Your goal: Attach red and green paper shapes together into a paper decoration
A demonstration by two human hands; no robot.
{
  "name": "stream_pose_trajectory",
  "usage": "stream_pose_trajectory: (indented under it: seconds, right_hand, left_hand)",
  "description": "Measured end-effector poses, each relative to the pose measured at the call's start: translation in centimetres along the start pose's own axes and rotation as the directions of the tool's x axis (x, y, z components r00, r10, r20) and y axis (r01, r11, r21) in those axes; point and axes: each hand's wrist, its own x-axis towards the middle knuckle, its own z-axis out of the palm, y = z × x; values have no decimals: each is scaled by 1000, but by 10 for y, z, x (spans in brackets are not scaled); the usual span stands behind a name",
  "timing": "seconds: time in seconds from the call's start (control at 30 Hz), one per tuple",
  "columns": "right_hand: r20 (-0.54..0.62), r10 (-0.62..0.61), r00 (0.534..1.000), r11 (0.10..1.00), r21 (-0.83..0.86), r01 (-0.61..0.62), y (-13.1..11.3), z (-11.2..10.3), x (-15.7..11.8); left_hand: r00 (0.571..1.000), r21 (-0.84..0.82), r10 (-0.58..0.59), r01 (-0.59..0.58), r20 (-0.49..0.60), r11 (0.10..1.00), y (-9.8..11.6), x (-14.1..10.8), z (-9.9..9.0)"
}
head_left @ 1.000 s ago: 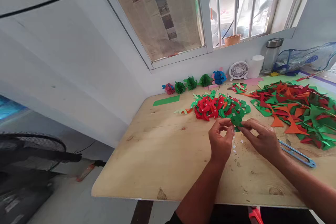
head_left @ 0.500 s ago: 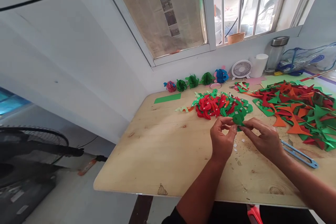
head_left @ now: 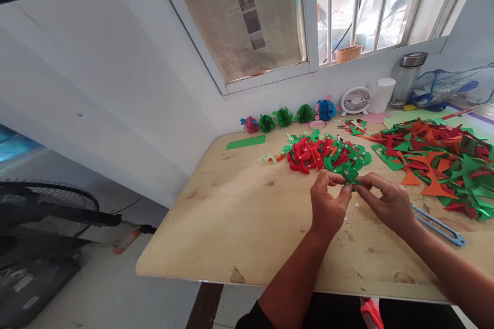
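Between my two hands, a small green paper cutout (head_left: 350, 175) is pinched at its lower edge. My left hand (head_left: 328, 200) grips it with thumb and fingers from the left. From the other side, my right hand (head_left: 380, 198) holds it in a pinch, the fingertips of both hands nearly meeting. Just beyond lies a pile of red and green paper cutouts (head_left: 309, 153), several with small white squares on them. Small white squares (head_left: 356, 205) lie on the table below the hands.
A heap of paper offcuts (head_left: 443, 164) covers the right side of the wooden table (head_left: 231, 216). A blue cutter (head_left: 440, 224) lies by my right forearm. Along the wall stand paper honeycomb figures (head_left: 284, 117), a small white fan (head_left: 355, 100) and a glass bottle (head_left: 408, 79). A green strip (head_left: 246, 142) lies far left.
The green cutout has tipped and flattened between my fingers. My left thumb has moved right, closer to my right fingertips. The view has shifted slightly.
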Motion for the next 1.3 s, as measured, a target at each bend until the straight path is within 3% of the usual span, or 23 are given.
stream_pose_trajectory:
  seconds: [0.23, 0.47, 0.57, 0.73, 1.0, 1.13, 1.3]
  right_hand:
    - [2, 72, 997, 997, -13, -72, 0, 0, 1]
    - [10, 60, 998, 998, -7, -60, -2, 0, 1]
    - [18, 56, 998, 998, -7, -56, -3, 0, 2]
    - [30, 77, 997, 997, -18, -77, -5, -2, 3]
    - [48, 166, 985, 986, 12, -167, -4, -2, 2]
    - [64, 186, 980, 981, 38, -189, -2, -2, 2]
    - [66, 178, 982, 983, 35, -181, -4, -2, 3]
  left_hand:
    - [998, 34, 55, -56, 28, 998, 1, 0, -1]
    - [995, -44, -90, 92, 53, 995, -7, 2, -1]
    - [995, -27, -95, 96, 39, 995, -7, 3, -1]
    - [994, 147, 111, -107, -21, 983, -5, 0, 0]
    - [918, 380, 397, -371, 10, 847, -9, -2, 2]
    - [881, 438, 472, -436, 32, 786, -10, -3, 2]
    - [873, 452, 487, -447, 31, 772, -12, -3, 2]
